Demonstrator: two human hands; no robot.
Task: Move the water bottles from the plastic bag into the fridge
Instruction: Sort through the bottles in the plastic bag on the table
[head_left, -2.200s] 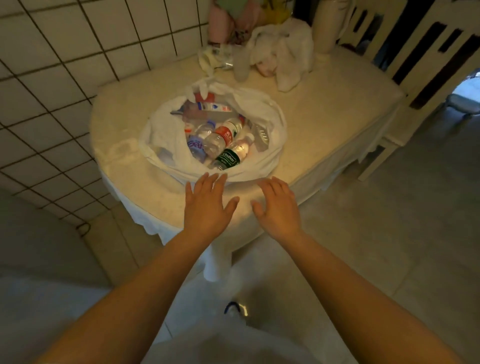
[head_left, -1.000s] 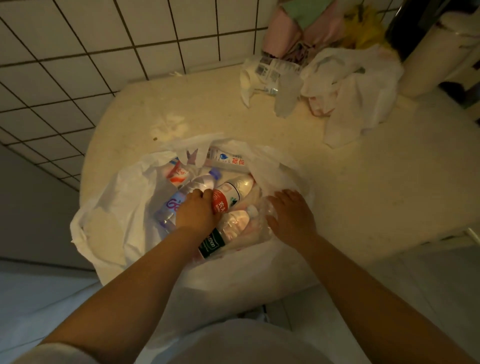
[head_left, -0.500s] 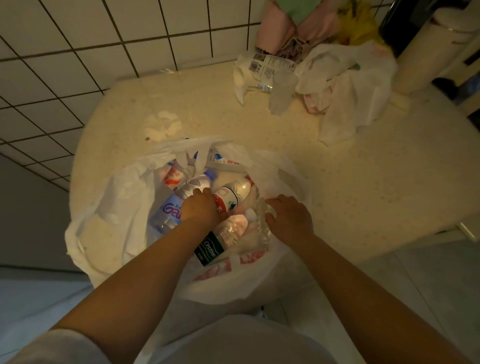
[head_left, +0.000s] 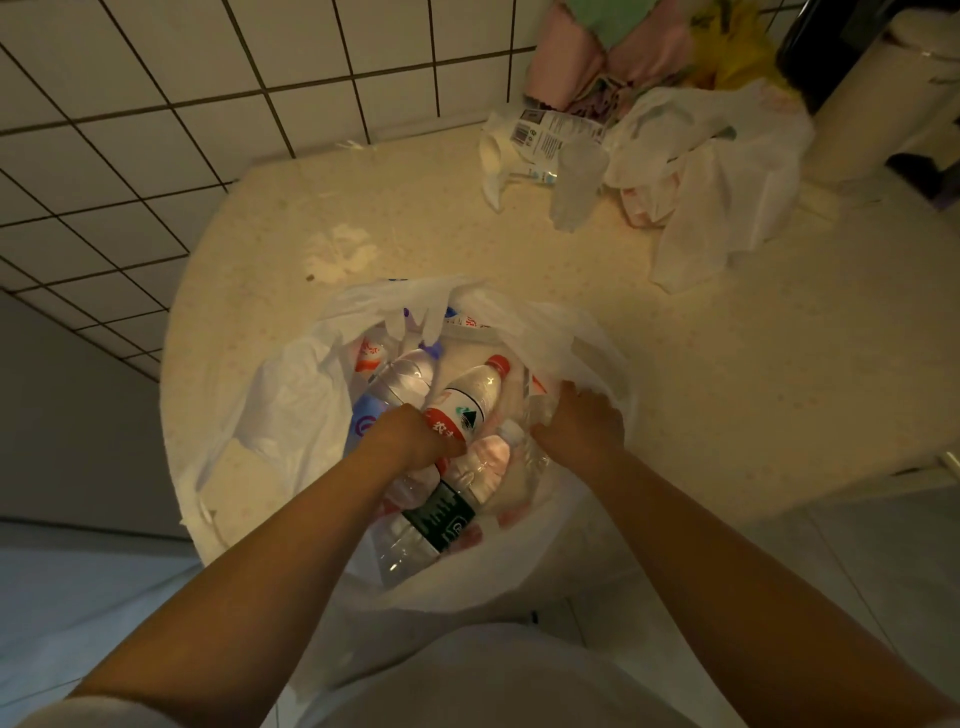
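A white plastic bag (head_left: 291, 410) lies open on the round table (head_left: 701, 374). Inside it lie several water bottles: one with a red cap and red label (head_left: 475, 392), one with a dark green label (head_left: 441, 517) nearest me, and one with a blue label (head_left: 400, 376) to the left. My left hand (head_left: 408, 436) is inside the bag, its fingers curled round the lower part of the red-label bottle. My right hand (head_left: 579, 431) grips the crumpled plastic at the bag's right edge. No fridge is in view.
At the back of the table lie a crumpled white bag (head_left: 717, 171), a clear plastic cup (head_left: 576, 182) and a labelled packet (head_left: 545, 137). A tiled wall (head_left: 156, 130) runs along the left. A pale cylindrical bin (head_left: 883, 104) stands at the far right.
Both hands went from hovering in front of the bag to reaching into it. My left hand has closed on the red-label bottle and my right hand has taken the bag's right edge.
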